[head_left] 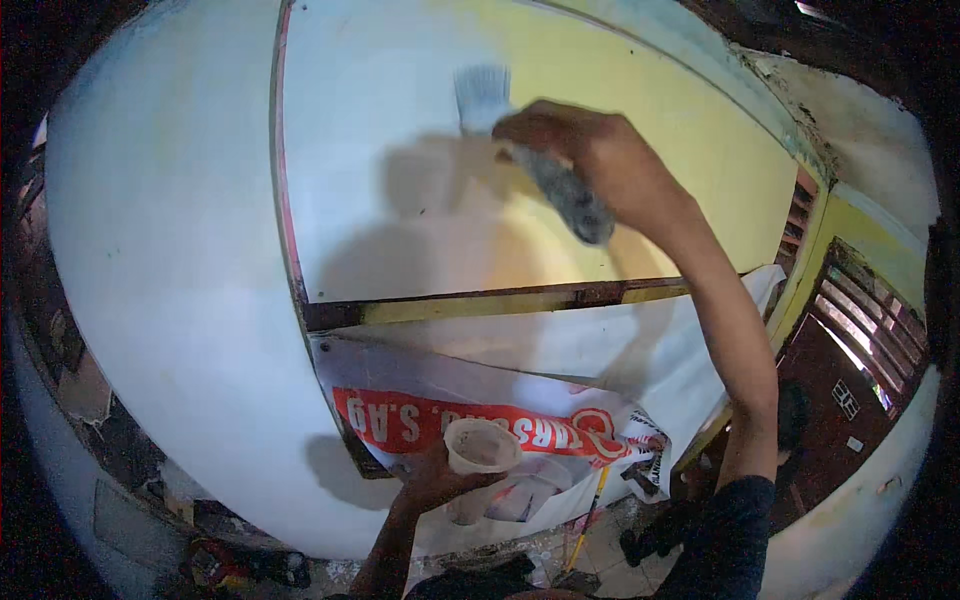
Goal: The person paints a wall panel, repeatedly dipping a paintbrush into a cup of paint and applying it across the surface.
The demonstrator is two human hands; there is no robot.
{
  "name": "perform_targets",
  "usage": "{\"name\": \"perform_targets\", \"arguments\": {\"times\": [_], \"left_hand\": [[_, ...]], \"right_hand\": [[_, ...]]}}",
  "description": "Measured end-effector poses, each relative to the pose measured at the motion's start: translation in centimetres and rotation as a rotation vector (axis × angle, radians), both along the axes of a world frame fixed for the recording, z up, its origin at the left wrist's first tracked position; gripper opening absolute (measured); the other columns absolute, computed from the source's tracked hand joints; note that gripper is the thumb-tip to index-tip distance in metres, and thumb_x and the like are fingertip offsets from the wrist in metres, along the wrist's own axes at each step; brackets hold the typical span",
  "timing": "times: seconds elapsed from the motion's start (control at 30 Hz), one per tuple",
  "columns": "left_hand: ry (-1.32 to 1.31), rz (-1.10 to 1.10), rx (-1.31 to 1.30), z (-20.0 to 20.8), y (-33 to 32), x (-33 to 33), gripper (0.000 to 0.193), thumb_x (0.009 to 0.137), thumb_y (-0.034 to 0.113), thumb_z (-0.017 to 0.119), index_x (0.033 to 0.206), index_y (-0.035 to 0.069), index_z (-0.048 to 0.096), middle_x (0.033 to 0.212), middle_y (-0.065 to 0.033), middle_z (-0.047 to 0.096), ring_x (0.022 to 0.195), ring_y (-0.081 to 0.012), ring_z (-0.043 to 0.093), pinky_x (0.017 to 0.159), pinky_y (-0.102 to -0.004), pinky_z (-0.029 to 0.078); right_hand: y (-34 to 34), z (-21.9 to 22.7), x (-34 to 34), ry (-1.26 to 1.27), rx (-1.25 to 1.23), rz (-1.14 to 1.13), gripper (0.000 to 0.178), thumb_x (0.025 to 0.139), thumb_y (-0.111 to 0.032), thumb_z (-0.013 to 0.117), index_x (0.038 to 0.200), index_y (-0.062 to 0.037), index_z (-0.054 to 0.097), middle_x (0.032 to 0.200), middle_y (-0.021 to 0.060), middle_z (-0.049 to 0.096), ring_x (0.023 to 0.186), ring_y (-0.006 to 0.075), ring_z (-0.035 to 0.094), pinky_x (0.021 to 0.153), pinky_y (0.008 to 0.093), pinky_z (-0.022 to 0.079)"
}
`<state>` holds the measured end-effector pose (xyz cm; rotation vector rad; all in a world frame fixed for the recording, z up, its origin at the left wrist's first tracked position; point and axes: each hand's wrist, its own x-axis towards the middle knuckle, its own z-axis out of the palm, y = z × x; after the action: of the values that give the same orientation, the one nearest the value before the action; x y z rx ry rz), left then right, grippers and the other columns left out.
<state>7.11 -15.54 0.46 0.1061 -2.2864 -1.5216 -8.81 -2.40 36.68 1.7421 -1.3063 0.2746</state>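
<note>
1. Paintbrush point(484, 98) at 12 o'clock of the view, up against the painted panel point(380, 90); bristles toward 12, dark handle point(572, 195) slanting down toward 5. Bristles blurred; can't tell if they touch the surface.
2. Right hand point(597, 155) at 1 o'clock, closed on the brush, fingers around the upper part of the handle. Handle's butt end sticks out below the palm. Bare forearm runs down to a dark sleeve point(720, 530) between 4 and 5.
3. Left hand point(440, 482) between 6 and 7, gripping a pale cup point(483, 447) by its side. Cup at 6, mouth facing up and toward the viewer. Interior pale; can't tell fill level.
4. Panel is two-tone: whitish-blue toward 11, yellow toward 1 and 2. Brush sits near the boundary. Arm and brush shadows fall on the panel, left of the right hand.
5. Narrow vertical strip point(282, 150) at 10 edges the panel; whitish wall point(170, 270) fills 9.
6. Wooden rail point(430, 308) runs below the panel, from 9 toward 3. Under it hangs a loose banner point(555, 428), white with a red band, lettering upside down, partly behind the cup.
7. Slatted opening point(865, 315) at 3, yellow pole point(590, 520) at 5.
</note>
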Motion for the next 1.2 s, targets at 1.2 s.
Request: {"name": "perform_targets", "arguments": {"times": [1.2], "left_hand": [[-0.034,0.008,0.027,2.8,3.0,1.7,0.071,0.066,0.035,0.087,0.120,0.002,0.056,0.114,-0.0127,0.065,0.107,-0.0250,0.063,0.094,-0.0406,0.049]], "right_hand": [[1.7,8.1,-0.3,-0.157,-0.033,0.228,0.016,0.088,-0.014,0.064,0.103,-0.0075,0.065,0.100,0.0108,0.067,0.086,0.0276,0.066,0.076,0.0370,0.054]]}}
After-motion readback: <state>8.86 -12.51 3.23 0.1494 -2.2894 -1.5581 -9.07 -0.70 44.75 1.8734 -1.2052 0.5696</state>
